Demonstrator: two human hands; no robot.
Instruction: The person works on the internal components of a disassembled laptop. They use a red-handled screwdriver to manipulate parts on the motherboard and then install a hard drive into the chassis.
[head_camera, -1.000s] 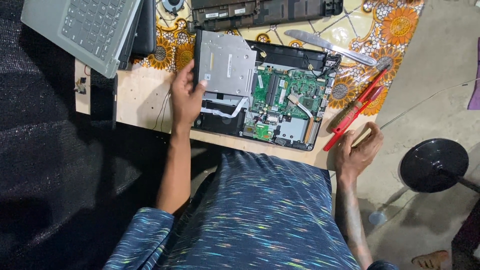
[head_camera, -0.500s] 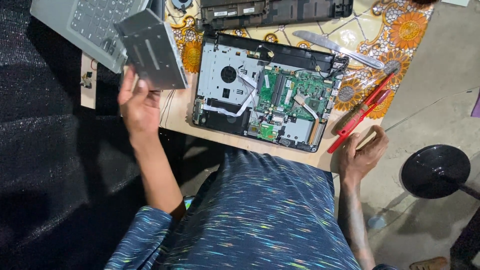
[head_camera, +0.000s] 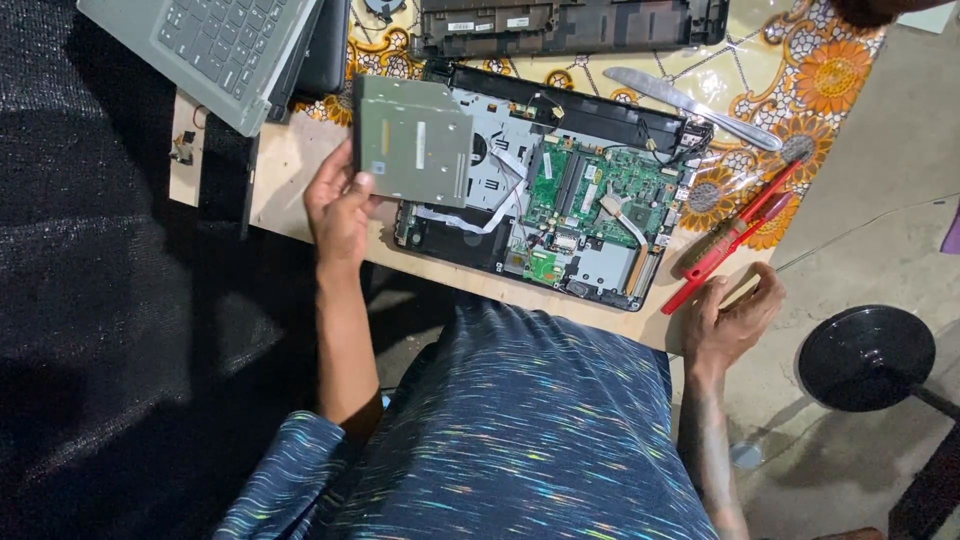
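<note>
Drive (head_camera: 415, 140) in left hand (head_camera: 340, 205) — at laptop's (head_camera: 590, 215) left edge

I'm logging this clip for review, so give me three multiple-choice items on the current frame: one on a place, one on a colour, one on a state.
1. Where is the flat grey metal drive module?
A. Under the grey keyboard panel
B. In the left hand, over the left end of the opened laptop base
C. On the floor by the black round stool

2. What colour are the handles of the long tools by the right hand?
A. Red
B. Blue
C. Green

3. What is the state of the laptop base?
A. Lid shut
B. Wrapped in plastic
C. Opened, green circuit board exposed

Key: 1 B, the left hand grips the module's edge above the opened laptop base. 2 A, the red-handled tools lie just above the right hand. 3 C, the green circuit board shows uncovered.
</note>
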